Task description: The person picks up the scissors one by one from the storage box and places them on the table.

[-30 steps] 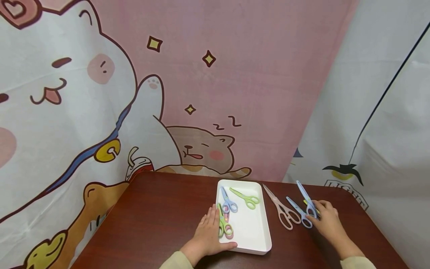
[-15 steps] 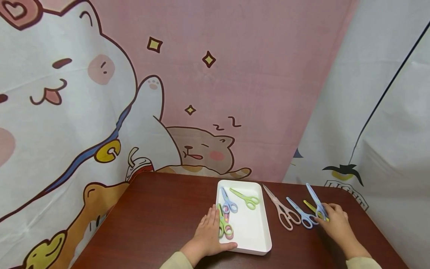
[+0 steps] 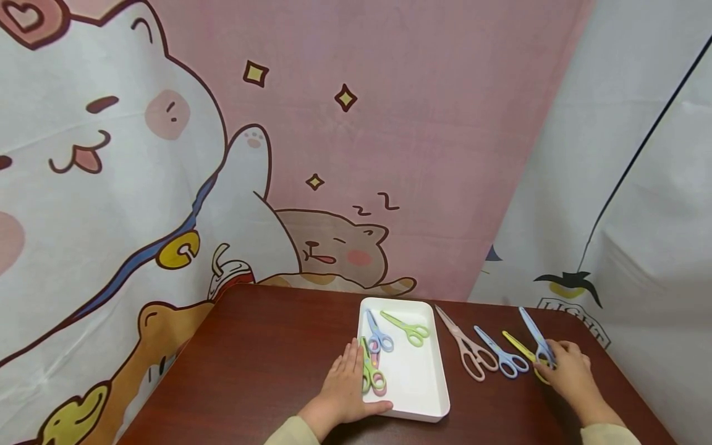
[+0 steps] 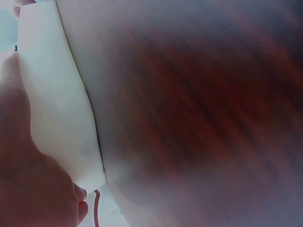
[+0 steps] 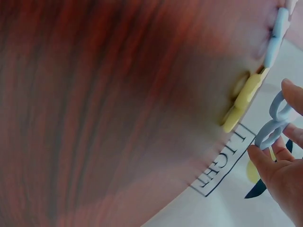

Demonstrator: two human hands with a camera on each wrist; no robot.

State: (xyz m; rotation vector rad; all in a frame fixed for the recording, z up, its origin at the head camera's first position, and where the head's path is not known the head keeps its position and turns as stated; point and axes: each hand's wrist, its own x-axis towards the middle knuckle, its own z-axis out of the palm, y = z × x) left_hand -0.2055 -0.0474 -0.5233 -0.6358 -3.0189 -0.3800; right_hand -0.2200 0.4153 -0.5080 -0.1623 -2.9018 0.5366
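Note:
My right hand (image 3: 573, 374) pinches light blue scissors (image 3: 534, 330) by their handle loops, blades pointing away; in the right wrist view the loops (image 5: 269, 134) show raised above the table. Just left of that hand, yellow scissors (image 3: 517, 343) lie on the table. My left hand (image 3: 342, 384) rests along the left side of a white tray (image 3: 414, 386), fingers straight, thumb spread at its near edge. Inside the tray are green scissors (image 3: 400, 322) at the back, blue ones (image 3: 381, 340), and green ones (image 3: 366, 368) overlapping pink ones (image 3: 380, 390) by the left wall.
Between tray and right hand lie large pale pink scissors (image 3: 458, 337) and another light blue pair (image 3: 494, 346). The brown table (image 3: 267, 352) ends at a printed cloth backdrop (image 3: 434, 154) behind and to the right.
My right hand has moved right with the blue scissors, away from the blue pair on the table. More of the yellow scissors shows now. My left hand and the tray stay put.

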